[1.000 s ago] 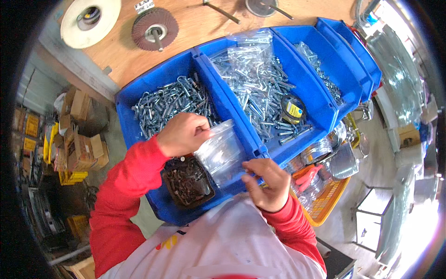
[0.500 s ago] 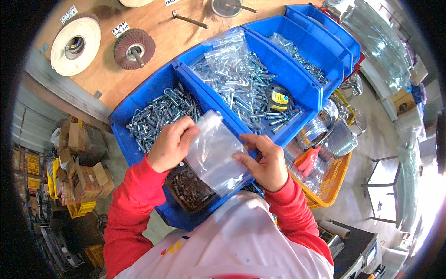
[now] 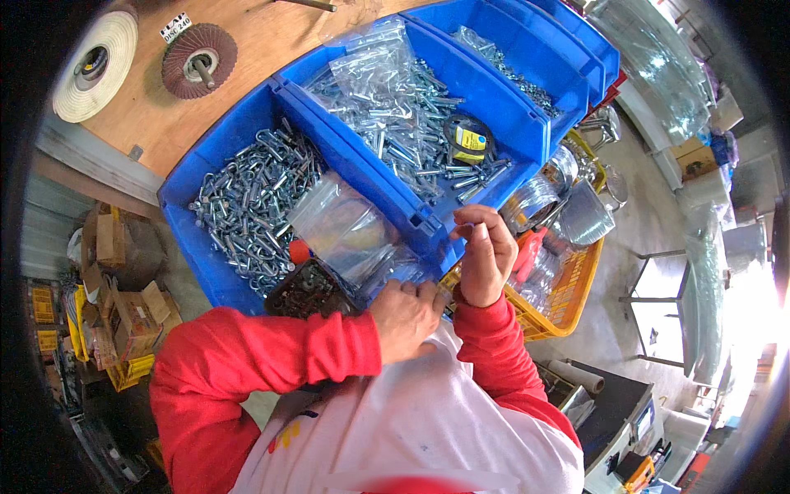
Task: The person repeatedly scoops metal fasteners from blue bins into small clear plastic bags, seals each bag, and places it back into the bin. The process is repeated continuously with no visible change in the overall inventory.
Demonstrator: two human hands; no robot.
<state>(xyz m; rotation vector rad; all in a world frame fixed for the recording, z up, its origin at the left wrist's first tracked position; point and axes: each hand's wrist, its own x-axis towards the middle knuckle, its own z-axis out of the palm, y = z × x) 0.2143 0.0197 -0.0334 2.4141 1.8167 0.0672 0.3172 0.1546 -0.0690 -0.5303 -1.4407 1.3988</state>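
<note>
A clear plastic bag (image 3: 346, 222) lies against the right wall of the nearest blue bin (image 3: 226, 136), beside a heap of metal J-shaped hook bolts (image 3: 259, 198). My left hand (image 3: 405, 323) reaches across to the bin's front right corner, next to crumpled clear plastic (image 3: 395, 270). Its fingers bend downward and their tips are hidden. Raised just right of that corner, my right hand (image 3: 485, 255) has loosely curled fingers, with the thumb apart and nothing visible between them. A dark tray of rusty brown small parts (image 3: 309, 292) sits at the bin's front, with a red round piece (image 3: 299, 251) beside it.
The adjoining blue bin (image 3: 527, 123) holds bolts, bagged hardware (image 3: 374, 74) and a black coil with a yellow label (image 3: 469, 144). On the right, a yellow crate (image 3: 568, 309) contains wire coils and a red-handled tool (image 3: 527, 253). Abrasive discs (image 3: 199, 62) hang on the wooden board.
Both hands have let go of the clear bag, which now lies in the bin. My left hand has moved right and toward me. The view has shifted, showing more of the hook bolts.
</note>
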